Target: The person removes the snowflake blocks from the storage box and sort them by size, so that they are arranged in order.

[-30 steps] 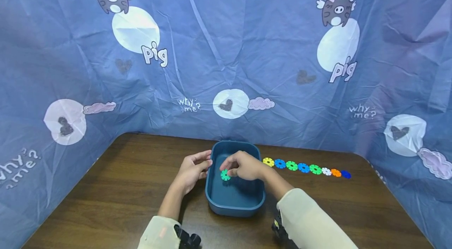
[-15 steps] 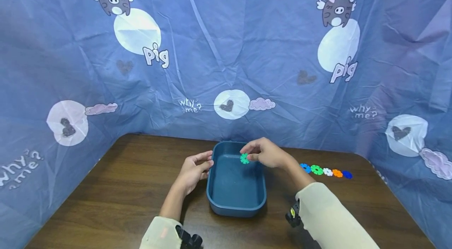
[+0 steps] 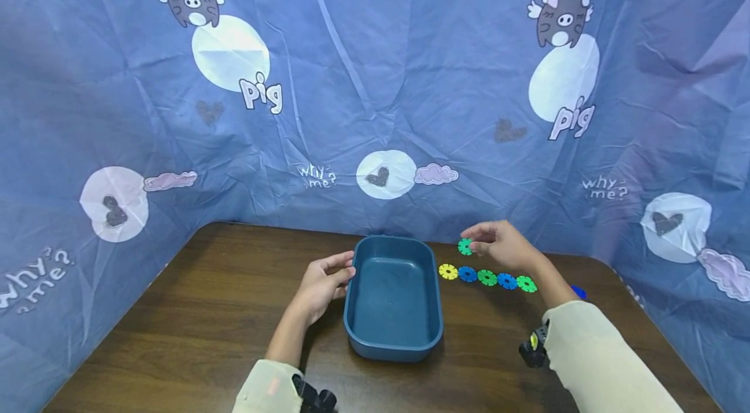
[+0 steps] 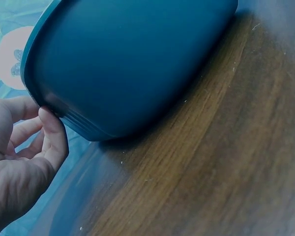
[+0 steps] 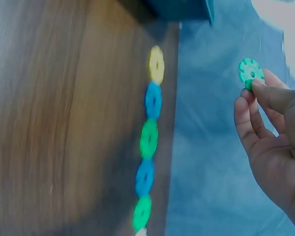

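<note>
A green notched plastic snowflake disc (image 3: 465,246) is pinched between the thumb and fingers of my right hand (image 3: 504,245). It is held up behind a row of similar discs on the table, its notches and centre hole plain in the right wrist view. My left hand (image 3: 321,284) holds the left side of a dark blue plastic bin (image 3: 393,353), thumb and index finger at its rim in the left wrist view. Beginning beside the bin, the row runs rightward: a yellow disc (image 3: 448,271), then blue and green ones alternating. My right wrist hides part of the row.
A dark blue disc (image 3: 579,292) shows past my right forearm at the row's far end. The brown wooden table (image 3: 193,328) ends at a blue printed curtain (image 3: 375,107) that hangs behind it and on both sides.
My right hand has lifted the green disc out of the bin and carried it right, past the rim and behind the row. My left hand stays at the bin.
</note>
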`<act>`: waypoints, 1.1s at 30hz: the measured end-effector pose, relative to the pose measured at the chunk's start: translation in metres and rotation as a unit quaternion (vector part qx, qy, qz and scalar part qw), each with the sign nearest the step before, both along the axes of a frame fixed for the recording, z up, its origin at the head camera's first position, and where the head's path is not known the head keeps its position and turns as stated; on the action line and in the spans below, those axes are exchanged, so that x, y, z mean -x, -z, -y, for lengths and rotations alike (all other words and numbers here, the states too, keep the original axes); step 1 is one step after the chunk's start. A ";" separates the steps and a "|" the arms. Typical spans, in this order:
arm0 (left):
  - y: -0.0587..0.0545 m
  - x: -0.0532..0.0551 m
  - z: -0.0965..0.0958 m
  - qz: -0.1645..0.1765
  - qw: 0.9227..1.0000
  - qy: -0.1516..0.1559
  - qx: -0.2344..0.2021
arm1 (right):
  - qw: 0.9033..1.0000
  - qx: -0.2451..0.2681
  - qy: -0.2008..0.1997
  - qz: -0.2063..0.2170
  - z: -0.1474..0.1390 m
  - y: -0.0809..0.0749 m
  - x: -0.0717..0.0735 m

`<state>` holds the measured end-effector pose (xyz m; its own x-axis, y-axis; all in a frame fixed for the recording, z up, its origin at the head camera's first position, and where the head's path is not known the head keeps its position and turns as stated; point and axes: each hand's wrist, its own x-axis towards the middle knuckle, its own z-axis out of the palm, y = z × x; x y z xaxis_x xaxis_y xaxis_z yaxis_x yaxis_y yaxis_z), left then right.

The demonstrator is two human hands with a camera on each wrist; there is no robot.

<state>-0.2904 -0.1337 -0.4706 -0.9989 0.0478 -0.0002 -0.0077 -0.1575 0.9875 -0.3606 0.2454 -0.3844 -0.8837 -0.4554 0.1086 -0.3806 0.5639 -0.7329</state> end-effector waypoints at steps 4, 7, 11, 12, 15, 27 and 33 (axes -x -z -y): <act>0.002 0.001 0.000 -0.001 1.000 0.002 0.000 | 0.999 0.002 0.039 -0.009 -0.033 0.004 -0.001; 0.002 0.002 0.001 -0.001 1.000 0.001 0.004 | 0.998 -0.008 0.069 -0.013 -0.058 0.008 -0.005; 0.002 0.001 0.002 0.000 1.000 -0.002 0.004 | 0.994 -0.013 0.105 -0.025 -0.088 0.015 -0.009; 0.002 0.001 0.002 0.000 1.000 -0.002 0.005 | 0.993 -0.010 0.115 -0.031 -0.095 0.017 -0.010; 0.002 0.001 0.002 0.000 1.000 0.000 0.005 | 0.988 0.001 0.151 -0.044 -0.115 0.025 -0.015; 0.004 0.002 0.001 0.003 1.000 -0.002 0.006 | 0.964 0.031 0.256 -0.072 -0.179 0.056 -0.035; 0.003 0.002 0.001 0.001 1.000 -0.005 0.011 | 0.941 0.036 0.330 -0.069 -0.197 0.075 -0.038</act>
